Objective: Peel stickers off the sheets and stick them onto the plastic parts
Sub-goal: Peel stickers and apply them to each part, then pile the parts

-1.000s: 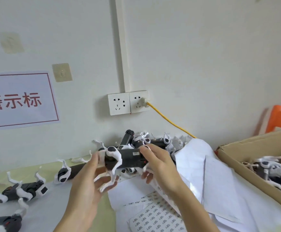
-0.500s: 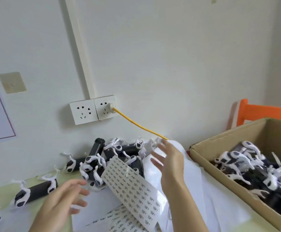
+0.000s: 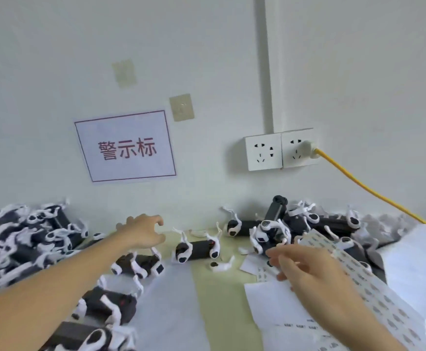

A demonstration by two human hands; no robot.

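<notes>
The frame is motion-blurred, and print on the sticker sheet (image 3: 359, 272) is unreadable — it lies at right, partly behind the right hand (image 3: 308, 269). Both hands hold nothing: the left hand (image 3: 141, 233) reaches out with fingers loosely spread above the counter (image 3: 217, 287), near black-and-white plastic parts (image 3: 196, 249); the right hovers, fingers relaxed.

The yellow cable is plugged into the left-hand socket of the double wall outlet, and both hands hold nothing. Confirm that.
Not quite. The head view shows the yellow cable plugged into the right-hand socket of the wall outlet, not the left-hand one. The rest stands: the left hand and right hand both hold nothing.
</notes>
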